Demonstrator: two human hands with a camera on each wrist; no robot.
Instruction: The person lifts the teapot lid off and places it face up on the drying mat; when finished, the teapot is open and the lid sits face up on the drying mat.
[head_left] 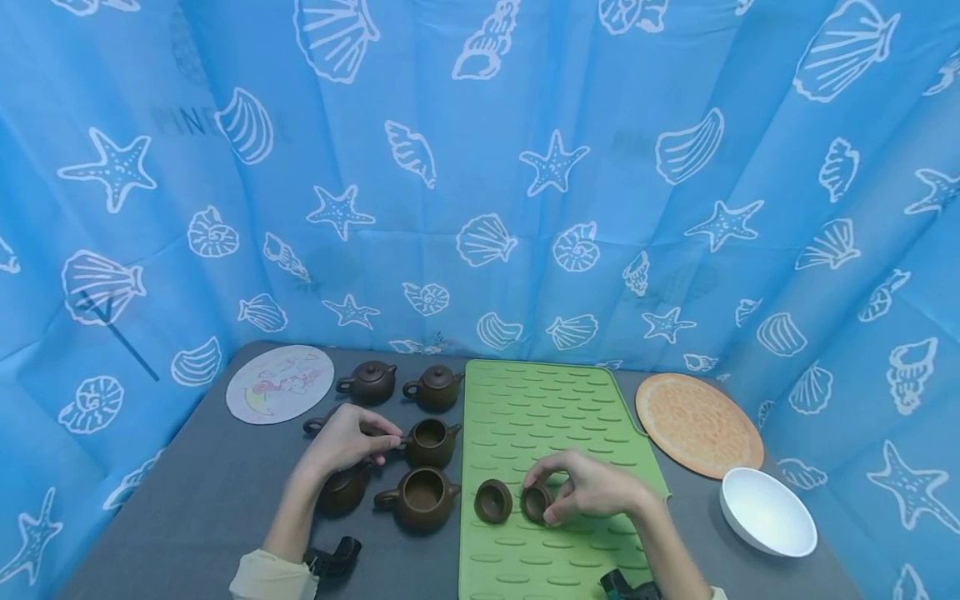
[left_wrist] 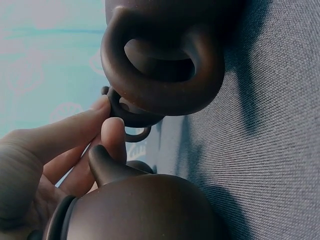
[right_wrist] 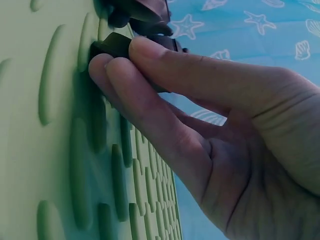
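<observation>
Uncovered teapot [head_left: 431,444], brown inside | my left hand [head_left: 351,438] pinches its handle [left_wrist: 119,111], nearly closed | my right hand [head_left: 588,485], part-closed, grips small cup [head_left: 535,503] over green mat [head_left: 547,404]

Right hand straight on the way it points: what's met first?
Beyond the small cup in its grip, the right hand would likely meet the other brown cup on the green mat; exact depth is unclear.

Grey table [head_left: 195,492]: teapots [head_left: 423,510], green mat [head_left: 540,400], round placemats [head_left: 699,425], bowl [head_left: 768,512].
</observation>
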